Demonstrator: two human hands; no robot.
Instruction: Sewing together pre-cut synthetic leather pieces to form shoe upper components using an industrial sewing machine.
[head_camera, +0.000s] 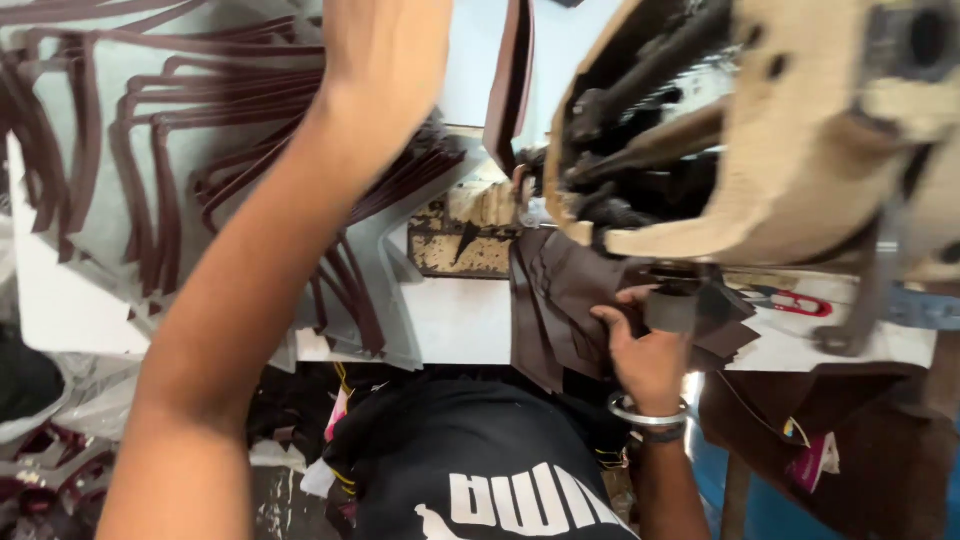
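Two bare hands work at a cluttered white table (455, 320), seen from above. The left hand (385, 50) is raised high near the top edge of the view, blurred and cut off there, so I cannot tell whether its fingers are spread or closed; beneath its forearm lies a fanned heap of pale grey cut panels edged with dark maroon strips (200, 150), spreading over the table's left part. The right hand (645, 345), with a silver metal bangle (648, 410) on the wrist, rests on a stack of flat dark brown leather-like pieces (560, 300), thumb and fingers closed on the stack's upper layers just below the head of a worn beige sewing machine (800, 150) that leans over the table's right part. A small black cylinder (670, 308) stands just beside the fingertips. A pair of red-handled scissors (790, 300) lies on the table under the machine, apart from the hand. No box or tray shows; only a clear plastic bag (60, 400) at lower left, its contents hidden by blur.
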